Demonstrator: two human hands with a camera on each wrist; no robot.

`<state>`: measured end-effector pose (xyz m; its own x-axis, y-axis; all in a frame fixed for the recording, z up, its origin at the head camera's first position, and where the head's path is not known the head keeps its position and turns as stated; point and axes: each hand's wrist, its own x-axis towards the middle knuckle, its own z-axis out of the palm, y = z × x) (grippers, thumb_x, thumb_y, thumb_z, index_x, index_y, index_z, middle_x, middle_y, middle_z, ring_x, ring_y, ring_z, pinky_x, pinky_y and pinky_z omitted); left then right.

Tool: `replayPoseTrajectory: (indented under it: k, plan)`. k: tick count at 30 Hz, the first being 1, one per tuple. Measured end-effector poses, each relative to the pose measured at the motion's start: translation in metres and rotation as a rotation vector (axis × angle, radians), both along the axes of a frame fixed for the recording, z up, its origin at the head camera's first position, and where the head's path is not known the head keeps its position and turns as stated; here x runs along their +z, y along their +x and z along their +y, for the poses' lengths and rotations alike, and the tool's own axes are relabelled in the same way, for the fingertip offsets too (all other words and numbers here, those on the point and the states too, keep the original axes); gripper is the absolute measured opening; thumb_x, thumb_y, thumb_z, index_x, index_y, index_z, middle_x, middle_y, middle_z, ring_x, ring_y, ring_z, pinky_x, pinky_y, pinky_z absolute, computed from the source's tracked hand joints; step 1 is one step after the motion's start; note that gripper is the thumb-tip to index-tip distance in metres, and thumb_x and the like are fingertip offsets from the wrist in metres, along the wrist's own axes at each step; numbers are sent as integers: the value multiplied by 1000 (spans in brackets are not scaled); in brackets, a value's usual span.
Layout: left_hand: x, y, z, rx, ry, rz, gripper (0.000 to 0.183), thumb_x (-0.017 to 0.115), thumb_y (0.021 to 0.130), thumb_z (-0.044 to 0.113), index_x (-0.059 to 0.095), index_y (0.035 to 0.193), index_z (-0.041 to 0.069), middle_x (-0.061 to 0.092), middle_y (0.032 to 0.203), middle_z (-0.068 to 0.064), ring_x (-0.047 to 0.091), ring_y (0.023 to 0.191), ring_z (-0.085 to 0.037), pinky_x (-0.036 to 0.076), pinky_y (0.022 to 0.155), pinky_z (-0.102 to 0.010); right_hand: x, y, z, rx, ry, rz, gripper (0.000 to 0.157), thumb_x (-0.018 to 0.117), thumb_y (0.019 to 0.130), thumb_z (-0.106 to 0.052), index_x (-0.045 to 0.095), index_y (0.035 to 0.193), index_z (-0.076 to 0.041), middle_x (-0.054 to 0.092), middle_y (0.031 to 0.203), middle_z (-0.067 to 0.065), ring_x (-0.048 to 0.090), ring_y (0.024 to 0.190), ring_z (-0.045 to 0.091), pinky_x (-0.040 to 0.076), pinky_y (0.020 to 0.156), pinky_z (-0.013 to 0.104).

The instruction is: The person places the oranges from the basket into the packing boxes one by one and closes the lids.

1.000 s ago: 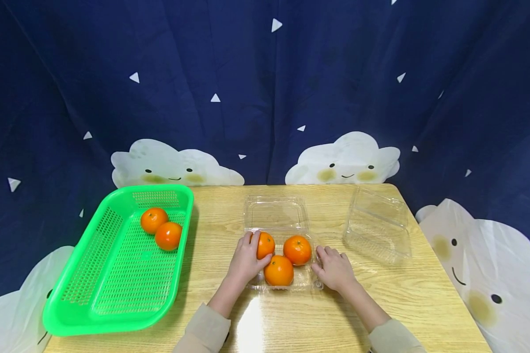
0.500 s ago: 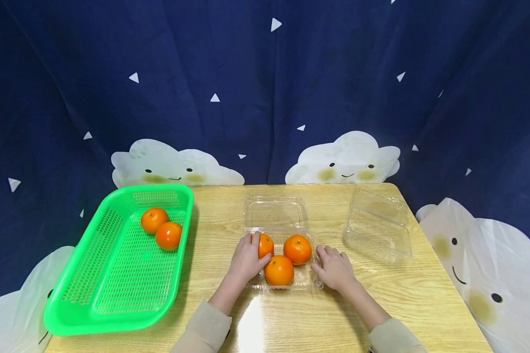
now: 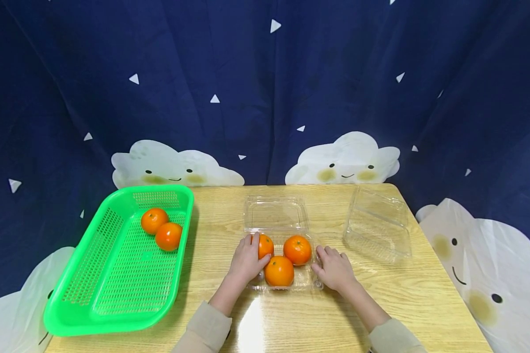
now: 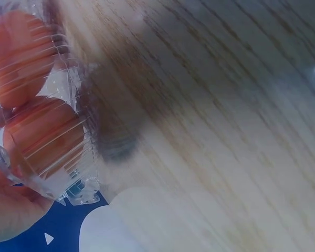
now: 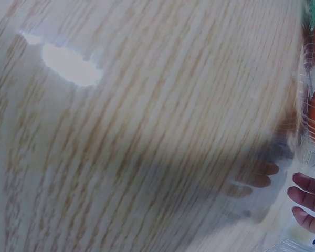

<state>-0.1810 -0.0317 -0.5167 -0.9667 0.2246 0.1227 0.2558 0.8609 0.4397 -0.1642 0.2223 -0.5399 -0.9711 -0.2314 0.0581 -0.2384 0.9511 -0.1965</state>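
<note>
Everything lies as it did 0.5 s ago: the left hand [image 3: 245, 258] still holds the left orange [image 3: 266, 246], fingers and thumb curved round it, in the clear container [image 3: 301, 279]; the right hand [image 3: 335, 269] stays relaxed just beside its right edge; 2 more oranges [image 3: 279, 270] sit inside, 2 in the green basket [image 3: 180, 279]

The tub [image 3: 277, 230] is clear, shiny, ribbed plastic; the fruit [image 3: 279, 271], smooth and glossy; the basket [image 3: 134, 274], perforated plastic; the table [image 3: 327, 318], glossy wood-grain; the curtain [image 3: 247, 59], matt cloth.
</note>
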Motion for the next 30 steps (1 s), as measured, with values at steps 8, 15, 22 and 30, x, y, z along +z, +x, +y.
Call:
replayPoseTrajectory:
  k: [8, 15, 22, 30]
  plan:
    - [0, 0, -1, -16, -6, 22, 67, 65, 80, 35, 42, 129, -5, 46, 122, -24, 45, 112, -37, 41, 93, -44, 0, -1, 0, -3, 4, -14, 32, 55, 82, -35, 51, 104, -11, 55, 94, 9, 53, 89, 29, 40, 74, 47]
    - [4, -1, -4, -32, 18, 17, 66, 65, 79, 35, 44, 128, -4, 46, 124, -24, 46, 112, -37, 42, 92, -45, 0, -1, -1, -4, 5, -14, 32, 55, 82, -34, 51, 104, -11, 55, 95, 9, 53, 90, 29, 40, 75, 47]
    - [4, -12, -10, -20, 137, 40, 55, 62, 83, 29, 48, 125, -3, 48, 123, -22, 47, 113, -36, 43, 92, -45, 0, 0, 0, -1, -3, -4, 34, 55, 82, -35, 51, 105, -10, 55, 93, 10, 53, 88, 29, 40, 75, 48]
    - [-4, -33, -21, -1, 383, 50, 33, 56, 87, 14, 56, 113, -5, 55, 109, -18, 53, 104, -32, 45, 88, -43, -1, -1, 0, -2, 2, 6, 30, 55, 81, -33, 51, 101, -11, 55, 91, 9, 53, 86, 28, 40, 72, 46]
